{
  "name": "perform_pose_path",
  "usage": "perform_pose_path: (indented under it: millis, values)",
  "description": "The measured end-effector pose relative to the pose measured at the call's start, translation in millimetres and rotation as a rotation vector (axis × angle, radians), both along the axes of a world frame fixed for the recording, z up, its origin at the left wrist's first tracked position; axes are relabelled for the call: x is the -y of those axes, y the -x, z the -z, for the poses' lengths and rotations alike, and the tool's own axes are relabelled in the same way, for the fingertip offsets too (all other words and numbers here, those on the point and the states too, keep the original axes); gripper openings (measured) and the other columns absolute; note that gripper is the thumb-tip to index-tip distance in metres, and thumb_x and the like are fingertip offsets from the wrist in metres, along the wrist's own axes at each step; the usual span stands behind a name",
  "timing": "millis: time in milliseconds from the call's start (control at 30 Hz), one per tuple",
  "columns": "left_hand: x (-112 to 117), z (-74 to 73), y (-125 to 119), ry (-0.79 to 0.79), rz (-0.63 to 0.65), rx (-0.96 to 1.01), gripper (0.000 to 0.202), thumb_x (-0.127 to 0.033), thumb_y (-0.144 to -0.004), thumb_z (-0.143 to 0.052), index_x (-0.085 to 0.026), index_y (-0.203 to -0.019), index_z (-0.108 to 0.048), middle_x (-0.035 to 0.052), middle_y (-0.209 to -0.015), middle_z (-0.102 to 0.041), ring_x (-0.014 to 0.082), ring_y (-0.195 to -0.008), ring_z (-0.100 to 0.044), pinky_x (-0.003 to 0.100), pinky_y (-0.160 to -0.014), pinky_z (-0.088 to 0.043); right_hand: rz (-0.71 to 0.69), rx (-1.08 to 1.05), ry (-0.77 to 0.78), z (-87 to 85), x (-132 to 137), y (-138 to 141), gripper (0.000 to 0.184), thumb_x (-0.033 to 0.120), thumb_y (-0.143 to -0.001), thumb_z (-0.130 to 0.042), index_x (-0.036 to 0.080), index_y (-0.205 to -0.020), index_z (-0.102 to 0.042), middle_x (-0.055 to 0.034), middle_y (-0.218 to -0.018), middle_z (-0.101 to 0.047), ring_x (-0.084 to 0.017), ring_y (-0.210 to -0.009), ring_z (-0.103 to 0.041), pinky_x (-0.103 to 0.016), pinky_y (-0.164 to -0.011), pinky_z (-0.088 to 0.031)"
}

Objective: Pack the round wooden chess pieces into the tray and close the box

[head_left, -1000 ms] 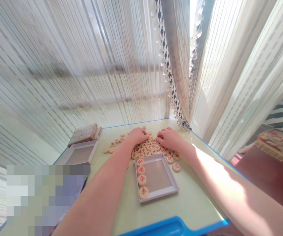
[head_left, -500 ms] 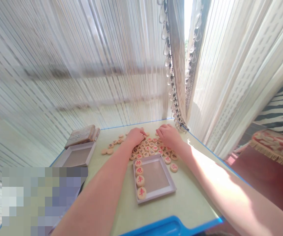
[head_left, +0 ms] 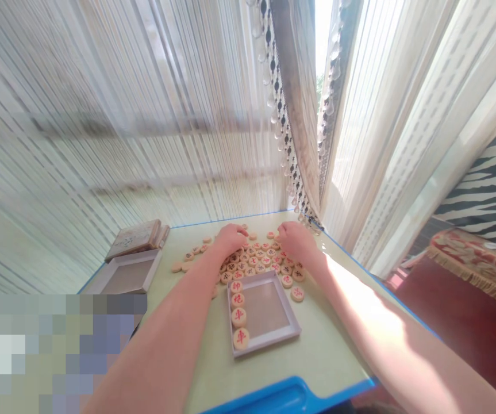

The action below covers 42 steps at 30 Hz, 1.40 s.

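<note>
Near the middle of the frame, a left hand (head_left: 231,240) is hanging over the far left part of a spread of round wooden game pieces (head_left: 253,261), its fingers bending loosely toward the right. Its fingertips are partly hiding, so whether it is gripping a piece cannot be told. Slightly to the right, a right hand (head_left: 296,238) is hovering at the spread's far right edge, knuckles facing up and fingers bending inward; whether it is holding anything cannot be told either.

The pieces are lying crowded together between and below the hands, many showing red or dark characters. Just below them, at the lower centre, a shallow tray (head_left: 289,305) is holding four red-marked discs (head_left: 238,317) in a column along its left wall. One loose disc (head_left: 297,294) is lying just beside the tray's right wall, and pale blank discs (head_left: 176,267) are lying left of the left wrist.

At the left, another shallow tray (head_left: 153,272) is sitting in front of a flat box (head_left: 133,240). Everything is resting on a pale green table (head_left: 325,351) with blue edging, while stringy curtains (head_left: 165,144) are hanging behind.
</note>
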State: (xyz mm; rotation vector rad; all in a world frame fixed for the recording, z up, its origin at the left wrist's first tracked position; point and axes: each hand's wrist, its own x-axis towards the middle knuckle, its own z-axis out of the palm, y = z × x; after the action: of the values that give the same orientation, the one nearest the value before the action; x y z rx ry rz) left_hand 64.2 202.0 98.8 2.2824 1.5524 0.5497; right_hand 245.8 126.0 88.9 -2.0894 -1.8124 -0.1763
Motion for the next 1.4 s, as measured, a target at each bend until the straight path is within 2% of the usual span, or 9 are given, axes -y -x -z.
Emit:
perform_pose_path:
  millis: [133,300,400,433,533,767,1000,1133,1400]
  values:
    - [5,1.3,-4,-0.104,0.102,-0.088,0.037,-0.023,-0.075,-0.049,-0.024,-0.106,-0.068,0.0041,-0.112,-0.066,0.0206,-0.102,-0.059,0.028,-0.089,-0.044,0.004,-0.079,0.072,1.3,-2,-3,0.034,0.022,-0.087,-0.035,0.018,-0.098,-0.068,-0.0104,-0.102,-0.068,-0.021,-0.095,-0.06,-0.028,-0.078,-0.04]
    - [12,-1.7,-8,-0.128,0.126,-0.206,0.024,-0.031,-0.075,-0.053,-0.023,-0.088,-0.072,0.0046,-0.099,-0.07,0.022,-0.095,-0.061,0.028,-0.084,-0.046,-0.028,-0.047,0.176,-15.4,5,-10,0.034,0.021,-0.084,-0.039,0.015,-0.102,-0.068,-0.0112,-0.101,-0.068,-0.02,-0.094,-0.061,-0.026,-0.075,-0.042]
    - [12,-0.1,-10,-0.156,0.06,-0.197,0.024,-0.034,-0.075,-0.052,-0.022,-0.087,-0.069,0.0057,-0.095,-0.07,0.0222,-0.092,-0.062,0.03,-0.08,-0.047,-0.057,-0.018,0.349,-34.1,19,-14,0.023,0.03,-0.075,-0.058,0.013,-0.08,-0.073,-0.011,-0.081,-0.07,-0.022,-0.078,-0.064,-0.026,-0.063,-0.044]
    - [12,1.0,-10,-0.16,0.044,-0.194,0.023,-0.034,-0.075,-0.052,-0.022,-0.086,-0.069,0.0058,-0.094,-0.07,0.0221,-0.091,-0.062,0.03,-0.08,-0.047,-0.083,0.027,0.5,-39.3,25,-14,0.024,0.034,-0.072,-0.061,0.014,-0.076,-0.073,-0.0102,-0.077,-0.07,-0.023,-0.075,-0.064,-0.027,-0.06,-0.044]
    - [10,5.0,-13,-0.168,0.036,-0.161,0.021,-0.033,-0.074,-0.054,-0.022,-0.086,-0.067,0.0049,-0.093,-0.07,0.0212,-0.091,-0.061,0.029,-0.079,-0.047,-0.126,0.114,0.63,-48.0,38,-8,0.02,0.033,-0.071,-0.063,0.015,-0.069,-0.071,-0.0082,-0.075,-0.069,-0.021,-0.072,-0.063,-0.026,-0.057,-0.042]
    - [6,10.9,-16,-0.227,0.096,-0.035,0.03,-0.024,-0.077,-0.052,-0.022,-0.104,-0.066,0.0036,-0.103,-0.067,0.0192,-0.097,-0.058,0.029,-0.088,-0.046,-0.131,0.103,0.614,-44.4,38,5,0.023,0.033,-0.073,-0.057,0.015,-0.073,-0.072,-0.0085,-0.077,-0.07,-0.02,-0.068,-0.062,-0.026,-0.052,-0.039]
    - [5,12.8,-20,-0.283,0.16,-0.05,0.033,-0.01,-0.077,-0.046,-0.021,-0.093,-0.073,0.0033,-0.103,-0.065,0.0165,-0.097,-0.059,0.026,-0.092,-0.045,-0.124,0.108,0.545,-40.6,36,5,0.027,0.034,-0.074,-0.054,0.014,-0.082,-0.072,-0.0097,-0.077,-0.07,-0.02,-0.068,-0.062,-0.026,-0.052,-0.038]
    - [6,11.5,-16,-0.292,0.243,-0.114,0.027,-0.015,-0.075,-0.049,-0.021,-0.084,-0.073,0.0024,-0.097,-0.067,0.0166,-0.091,-0.06,0.026,-0.09,-0.045,-0.119,0.132,0.548,-38.9,37,6,0.028,0.034,-0.075,-0.054,0.014,-0.082,-0.072,-0.0098,-0.079,-0.07,-0.02,-0.069,-0.062,-0.026,-0.052,-0.038]
    - [7,9.0,-10,-0.252,0.179,-0.106,0.024,-0.028,-0.078,-0.05,-0.021,-0.088,-0.071,0.0044,-0.099,-0.069,0.0194,-0.094,-0.061,0.028,-0.088,-0.045,-0.134,0.05,0.56,-44.8,39,4,0.026,0.034,-0.074,-0.054,0.014,-0.071,-0.071,-0.0081,-0.071,-0.068,-0.019,-0.063,-0.06,-0.025,-0.05,-0.038]
